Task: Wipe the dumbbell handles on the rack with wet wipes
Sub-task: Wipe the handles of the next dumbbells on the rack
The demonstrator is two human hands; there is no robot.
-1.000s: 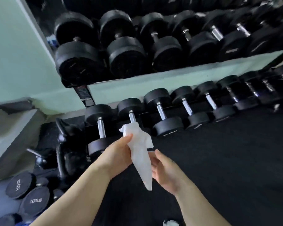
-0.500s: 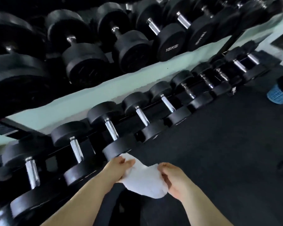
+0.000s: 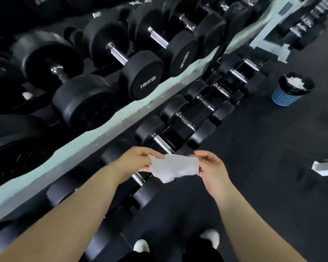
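Currently my left hand point(image 3: 137, 161) and right hand point(image 3: 213, 167) pinch the wipe point(image 3: 175, 167) stretched at lower centre; pulling harder may tear it.

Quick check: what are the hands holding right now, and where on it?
One wet wipe, stretched between both hands: the left hand pinches its left edge, the right hand its right edge.
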